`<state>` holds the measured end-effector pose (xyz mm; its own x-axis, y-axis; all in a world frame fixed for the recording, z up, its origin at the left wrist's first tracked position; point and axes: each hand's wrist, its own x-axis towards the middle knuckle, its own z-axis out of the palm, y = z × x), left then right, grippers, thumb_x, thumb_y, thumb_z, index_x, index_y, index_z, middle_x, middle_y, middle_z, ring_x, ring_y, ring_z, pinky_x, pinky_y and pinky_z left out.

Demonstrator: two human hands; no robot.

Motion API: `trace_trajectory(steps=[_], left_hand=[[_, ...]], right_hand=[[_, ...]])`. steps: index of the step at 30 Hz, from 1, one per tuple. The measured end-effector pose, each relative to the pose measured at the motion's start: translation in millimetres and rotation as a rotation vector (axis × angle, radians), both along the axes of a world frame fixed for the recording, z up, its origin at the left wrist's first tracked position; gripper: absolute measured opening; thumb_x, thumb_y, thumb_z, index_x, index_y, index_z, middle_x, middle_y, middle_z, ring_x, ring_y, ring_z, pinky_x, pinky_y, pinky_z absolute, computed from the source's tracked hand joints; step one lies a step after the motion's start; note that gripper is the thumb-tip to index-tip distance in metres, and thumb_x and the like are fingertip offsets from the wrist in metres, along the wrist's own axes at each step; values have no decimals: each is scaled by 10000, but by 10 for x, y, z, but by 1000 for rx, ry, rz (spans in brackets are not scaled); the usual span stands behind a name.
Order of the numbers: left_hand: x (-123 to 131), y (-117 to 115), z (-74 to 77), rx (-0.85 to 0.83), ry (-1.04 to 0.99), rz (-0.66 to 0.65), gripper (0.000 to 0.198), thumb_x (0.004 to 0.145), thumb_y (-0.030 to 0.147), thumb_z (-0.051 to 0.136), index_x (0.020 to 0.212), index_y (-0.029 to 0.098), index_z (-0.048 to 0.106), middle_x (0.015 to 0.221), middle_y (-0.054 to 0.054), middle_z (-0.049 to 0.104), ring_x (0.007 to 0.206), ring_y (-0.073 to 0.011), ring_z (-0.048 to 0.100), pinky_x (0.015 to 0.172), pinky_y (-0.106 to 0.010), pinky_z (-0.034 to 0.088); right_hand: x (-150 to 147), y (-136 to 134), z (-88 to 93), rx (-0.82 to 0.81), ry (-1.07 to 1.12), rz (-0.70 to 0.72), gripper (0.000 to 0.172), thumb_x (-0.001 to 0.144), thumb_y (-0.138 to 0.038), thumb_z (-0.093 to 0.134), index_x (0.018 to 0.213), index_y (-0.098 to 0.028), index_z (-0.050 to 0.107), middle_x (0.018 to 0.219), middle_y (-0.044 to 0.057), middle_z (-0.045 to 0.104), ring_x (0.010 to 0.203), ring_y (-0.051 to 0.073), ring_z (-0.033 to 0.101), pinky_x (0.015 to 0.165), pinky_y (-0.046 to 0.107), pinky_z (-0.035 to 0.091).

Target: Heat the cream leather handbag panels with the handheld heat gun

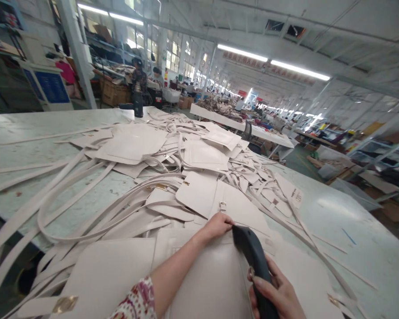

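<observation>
My left hand (217,225) reaches forward with its fingers closed on the edge of a beige leather-like bag panel (209,283). Just beyond it is a small metal buckle (222,206) on a strap. My right hand (275,288) is wrapped round a black curved handheld tool (252,252). The tool's narrow tip touches or nearly touches the panel edge beside my left fingertips; exactly what it meets is too small to tell. More beige panels (113,261) lie beneath and around both hands, some with gold-coloured clasps (65,304).
Long beige straps (69,230) loop across the pale green table (23,128). A heap of panels (133,141) spreads toward the far edge, where a dark bottle (138,104) stands. Beyond are a person in dark clothing (138,79), a white table (232,126) and cardboard boxes (113,92).
</observation>
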<state>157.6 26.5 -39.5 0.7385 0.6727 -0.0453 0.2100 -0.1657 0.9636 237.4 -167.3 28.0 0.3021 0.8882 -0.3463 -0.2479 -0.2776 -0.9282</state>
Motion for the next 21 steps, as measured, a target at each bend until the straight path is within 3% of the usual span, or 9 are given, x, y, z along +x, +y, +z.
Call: trace_trajectory(steps=[4, 9, 12, 17, 21], left_hand=[[-12, 42, -50, -109, -53, -22, 237, 634, 101, 466, 726, 94, 685, 509, 52, 477, 483, -72, 366, 510, -197, 279], [-19, 59, -30, -221, -110, -56, 251, 617, 106, 461, 728, 88, 686, 502, 48, 483, 453, -67, 348, 482, -203, 257], [-62, 59, -1, -265, -143, -97, 247, 600, 91, 454, 704, 86, 678, 473, 55, 443, 436, -57, 312, 461, -197, 227], [-133, 57, 70, -300, -157, -112, 284, 572, 76, 427, 726, 85, 665, 459, 64, 406, 401, -45, 265, 423, -195, 171], [-132, 60, 74, -293, -144, -98, 272, 575, 113, 456, 743, 87, 668, 526, 35, 509, 430, -57, 355, 431, -186, 237]], right_hand=[[-31, 176, 91, -44, -137, -46, 777, 691, -439, 671, 1285, -163, 253, 522, -24, 590, 418, 143, 523, 400, 240, 441], [-164, 85, 101, -26, -66, -191, 928, 566, -436, 753, 1293, -193, 228, 693, -6, 619, 418, 138, 531, 368, 238, 422], [-235, 46, 64, -64, -71, -183, 955, 547, -435, 762, 1293, -163, 233, 680, 10, 627, 411, 134, 533, 377, 233, 418], [-283, 202, 102, -52, -148, -162, 885, 629, -452, 712, 1321, -200, 221, 610, -21, 613, 437, 151, 535, 384, 249, 434], [-316, 139, 102, -55, -199, -256, 1000, 587, -478, 725, 1348, -168, 155, 656, -11, 607, 383, 138, 513, 365, 240, 392]])
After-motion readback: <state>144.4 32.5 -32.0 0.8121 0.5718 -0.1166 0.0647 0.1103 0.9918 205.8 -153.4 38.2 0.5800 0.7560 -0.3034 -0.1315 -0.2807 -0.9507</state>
